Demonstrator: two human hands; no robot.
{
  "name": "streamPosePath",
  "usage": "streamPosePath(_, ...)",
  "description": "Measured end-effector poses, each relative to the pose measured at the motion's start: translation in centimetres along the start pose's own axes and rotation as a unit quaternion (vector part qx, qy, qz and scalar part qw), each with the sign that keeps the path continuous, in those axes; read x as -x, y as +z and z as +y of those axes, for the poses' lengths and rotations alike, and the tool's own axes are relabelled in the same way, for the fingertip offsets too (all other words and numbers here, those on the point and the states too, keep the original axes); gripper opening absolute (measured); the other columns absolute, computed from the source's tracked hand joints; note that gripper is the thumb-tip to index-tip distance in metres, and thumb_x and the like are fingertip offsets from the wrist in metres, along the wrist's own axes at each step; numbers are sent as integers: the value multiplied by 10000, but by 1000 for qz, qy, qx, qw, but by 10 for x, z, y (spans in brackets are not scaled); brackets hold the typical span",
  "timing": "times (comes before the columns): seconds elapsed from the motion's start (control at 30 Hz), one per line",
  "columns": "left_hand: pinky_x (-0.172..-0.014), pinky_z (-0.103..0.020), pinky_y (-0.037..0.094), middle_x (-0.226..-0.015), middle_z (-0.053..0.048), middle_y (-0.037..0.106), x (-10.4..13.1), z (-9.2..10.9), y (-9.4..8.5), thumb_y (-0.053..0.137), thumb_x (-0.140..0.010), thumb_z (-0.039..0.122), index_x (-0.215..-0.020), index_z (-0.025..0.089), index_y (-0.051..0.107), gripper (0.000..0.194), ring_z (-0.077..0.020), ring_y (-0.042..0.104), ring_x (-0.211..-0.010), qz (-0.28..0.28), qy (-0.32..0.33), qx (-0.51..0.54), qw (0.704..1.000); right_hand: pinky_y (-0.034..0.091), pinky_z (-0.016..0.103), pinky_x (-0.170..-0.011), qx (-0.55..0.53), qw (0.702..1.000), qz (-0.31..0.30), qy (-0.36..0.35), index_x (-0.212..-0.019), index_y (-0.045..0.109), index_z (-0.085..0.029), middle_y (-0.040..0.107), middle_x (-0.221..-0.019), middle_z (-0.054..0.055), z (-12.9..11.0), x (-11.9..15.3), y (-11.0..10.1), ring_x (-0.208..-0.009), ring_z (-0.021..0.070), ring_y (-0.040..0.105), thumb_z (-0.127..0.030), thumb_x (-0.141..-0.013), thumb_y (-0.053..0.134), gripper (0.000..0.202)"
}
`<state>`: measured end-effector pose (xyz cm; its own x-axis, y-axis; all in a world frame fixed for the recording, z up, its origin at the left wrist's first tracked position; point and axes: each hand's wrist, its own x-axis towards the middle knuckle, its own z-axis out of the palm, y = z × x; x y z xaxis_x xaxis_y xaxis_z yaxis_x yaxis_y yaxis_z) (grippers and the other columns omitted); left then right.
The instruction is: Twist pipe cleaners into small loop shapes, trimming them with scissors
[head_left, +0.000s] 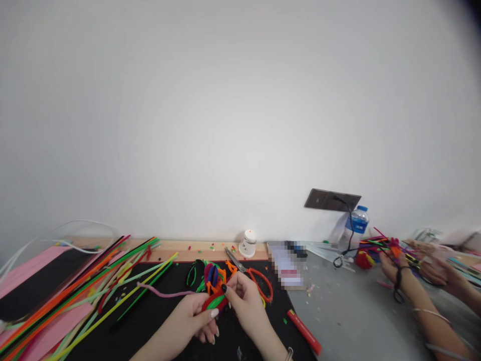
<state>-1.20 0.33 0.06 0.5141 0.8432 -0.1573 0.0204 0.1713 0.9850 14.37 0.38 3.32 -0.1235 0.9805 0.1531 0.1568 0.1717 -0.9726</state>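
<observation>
I'd say the left hand (193, 317) should hold the red-and-green fuzzy pipe-cleaner piece (215, 302) steady without flattening its pile, while the right hand (243, 302) works the small black round piece (224, 289) lightly. From where I stand, the fuzzy piece sits above the black mat (145, 321), pinched by the left fingers; the right thumb and forefinger seem pressed on the black piece at its upper end.

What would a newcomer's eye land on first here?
Probably the fan of bright, multicoloured fuzzy stems at the picture's left. Next, low in the middle, the red-and-green fuzzy piece held in the left hand, with the right hand working against it; orange-handled scissors lie just beyond.
</observation>
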Motion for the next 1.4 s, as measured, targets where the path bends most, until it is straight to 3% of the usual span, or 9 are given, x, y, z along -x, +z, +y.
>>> streamPosePath(0.27,-428,-192,369,-576,-20,671,-2,-5,0,546,-722,486,-804,146,509,352,-132,619,-476,22,6,-17,1000,290,195,-445,-38,999,-11,1,-647,464,-170,414,-509,-65,-1,0,-1,-448,78,377,-169,-732,527,106)
streamPosePath(0.5,-428,-195,372,-565,-12,654,-2,-4,-1,524,-740,441,-762,154,505,288,-129,610,-471,59,6,-47,997,304,202,-453,4,1000,3,-9,-641,495,-170,435,-509,-55,6,-2,-2,-457,87,396,-172,-738,547,110)
streamPosePath(0.63,-429,-191,371,-565,-2,640,-1,-5,-1,521,-748,429,-808,153,514,283,-126,604,-469,35,0,-55,998,303,201,-440,3,1000,3,-4,-617,490,-173,440,-499,-51,3,-2,-2,-450,90,392,-180,-741,545,135)
streamPosePath(0.8,-441,-185,377,-655,10,628,2,-2,0,479,-790,353,-872,174,513,200,-114,595,-498,18,36,-108,993,296,199,-444,18,1000,-21,-3,-604,483,-172,439,-498,-52,1,1,1,-445,86,385,-137,-737,531,146)
streamPosePath(1.03,-470,-188,375,-482,66,502,12,12,6,400,-844,384,-700,193,463,248,-98,502,-450,-3,66,-192,979,303,199,-476,60,996,-64,-29,-642,517,-164,462,-539,-41,7,8,8,-494,96,427,-149,-758,540,119)
streamPosePath(1.13,-502,-193,386,-497,57,510,16,14,6,382,-852,431,-656,190,451,318,-96,498,-475,-17,65,-159,985,316,198,-483,34,996,-84,-25,-657,509,-166,467,-523,-44,3,9,7,-486,96,436,-148,-772,524,117)
streamPosePath(1.27,-420,-175,347,-584,13,606,11,10,5,353,-837,514,-760,171,487,377,-96,545,-457,-50,19,-53,997,329,195,-494,14,997,-78,-22,-645,500,-160,476,-531,-40,-3,9,5,-493,93,437,-140,-769,519,127)
streamPosePath(1.4,-374,-156,318,-572,-4,632,3,5,3,396,-792,564,-775,154,508,426,-95,563,-418,-20,11,-13,1000,327,195,-491,20,998,-44,-38,-629,488,-163,464,-543,-40,-3,7,4,-500,95,436,-116,-759,513,140)
